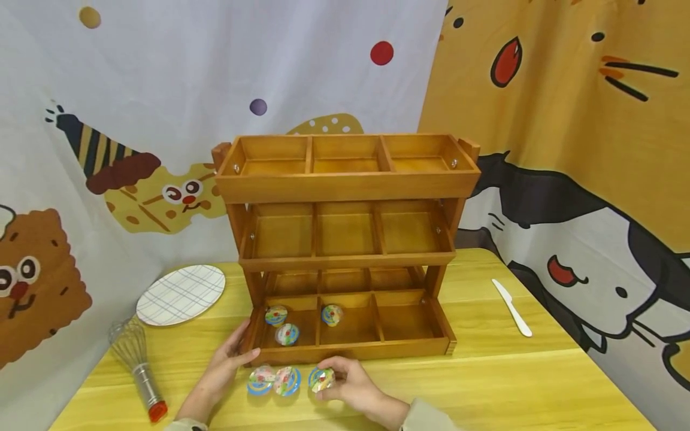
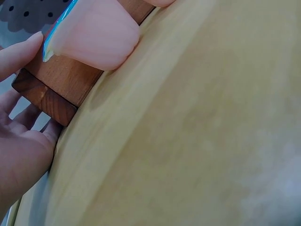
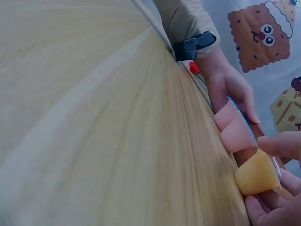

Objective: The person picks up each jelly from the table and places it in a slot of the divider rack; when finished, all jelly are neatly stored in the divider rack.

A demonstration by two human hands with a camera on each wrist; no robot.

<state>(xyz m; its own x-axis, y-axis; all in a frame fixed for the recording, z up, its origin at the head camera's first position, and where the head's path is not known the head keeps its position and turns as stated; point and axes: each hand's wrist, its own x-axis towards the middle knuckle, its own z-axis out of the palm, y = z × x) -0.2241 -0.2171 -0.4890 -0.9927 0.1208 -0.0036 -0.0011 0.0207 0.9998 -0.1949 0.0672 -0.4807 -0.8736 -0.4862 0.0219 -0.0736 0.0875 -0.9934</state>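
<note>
My right hand [image 1: 360,386] grips a yellow jelly cup [image 3: 256,176] with a printed foil lid, thumb and fingers at its sides, in front of the wooden rack [image 1: 345,353]. Just left of it, two pink jelly cups [image 1: 260,383] stand side by side on the table. My left hand [image 1: 218,374] holds the front left corner of the rack's bottom tray, thumb at the front and fingers along the outer side. In the left wrist view, the thumb tip lies close to the lid of a pink jelly cup [image 2: 101,35].
The bottom tray's left compartment holds two jelly cups [image 1: 287,334], its middle one a single jelly cup [image 1: 332,315]. A whisk [image 1: 139,365] and a checked oval plate [image 1: 180,295] lie at left, a white knife [image 1: 512,307] at right. Printed curtains [image 1: 323,66] hang behind.
</note>
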